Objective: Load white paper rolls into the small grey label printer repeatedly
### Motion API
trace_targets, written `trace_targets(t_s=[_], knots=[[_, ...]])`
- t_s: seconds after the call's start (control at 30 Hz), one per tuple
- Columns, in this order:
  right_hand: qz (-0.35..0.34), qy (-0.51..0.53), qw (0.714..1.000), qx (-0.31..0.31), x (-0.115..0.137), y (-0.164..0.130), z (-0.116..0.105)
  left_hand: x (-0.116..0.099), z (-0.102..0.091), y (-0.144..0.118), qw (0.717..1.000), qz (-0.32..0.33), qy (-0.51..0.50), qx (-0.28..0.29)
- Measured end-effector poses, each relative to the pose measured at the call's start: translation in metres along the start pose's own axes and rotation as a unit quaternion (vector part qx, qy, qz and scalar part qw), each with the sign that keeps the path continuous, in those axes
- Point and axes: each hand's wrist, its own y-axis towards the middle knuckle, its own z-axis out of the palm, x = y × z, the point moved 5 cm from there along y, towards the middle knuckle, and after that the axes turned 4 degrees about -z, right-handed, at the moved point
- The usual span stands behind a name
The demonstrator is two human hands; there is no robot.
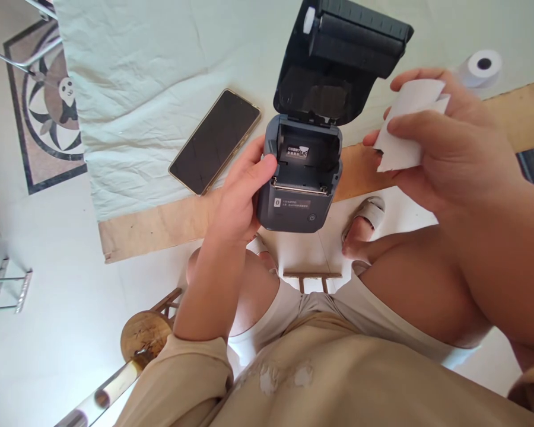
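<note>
Pale, glossy floor surrounds a worktop whose bare, grained wooden near edge shows beyond a wrinkled, pale-green cloth. Outside the left edge, a dark-framed floor panel bears a panda motif. A round wooden stool stands on the floor off the near left corner. A phone, flat and rectangular with a dark screen and gold-toned rim, lies on the cloth by the left half of the near edge. To its right, the left hand grips the left side of a printer, thumb on the chamber's rim. The printer, a bevelled box of dark plastic, is held at the near edge, its lower part projecting past the wood; a loosened grip could drop it to the floor. Its lid stands raised, carrying a black roller; a knock could bring it down on the thumb. The right hand pinches thin white paper, folded or curled, with a ragged lower corner; excess pressure could crease or tear it. Behind this hand, towards the near edge, a smooth white roll with a dark core hole appears to stand on end; a nudge might topple it.
</note>
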Motion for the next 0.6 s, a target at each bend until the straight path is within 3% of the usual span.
trace_targets(t_s=[0.07,0.2,0.37,0.5,0.57,0.6], knots=[[0.001,0.019,0.999,-0.036,0.006,-0.010,0.005,0.000,0.000,0.000,1.000,0.003,0.002,-0.001],[0.017,0.034,0.998,-0.050,0.011,-0.015,0.009,-0.001,0.001,0.000,1.000,0.008,-0.002,0.003],[0.068,0.061,0.996,-0.011,-0.009,0.008,-0.008,0.000,0.002,-0.001,1.000,-0.004,-0.002,-0.007],[-0.051,-0.035,0.998,0.024,-0.003,0.004,-0.013,0.000,0.002,-0.001,1.000,-0.011,0.002,-0.027],[-0.160,-0.148,0.975,0.038,0.013,-0.014,-0.004,0.001,0.002,-0.001,1.000,-0.014,0.000,-0.027],[-0.215,-0.215,0.951,0.060,0.021,-0.025,0.005,0.001,0.002,-0.001,1.000,-0.016,-0.002,-0.024]])
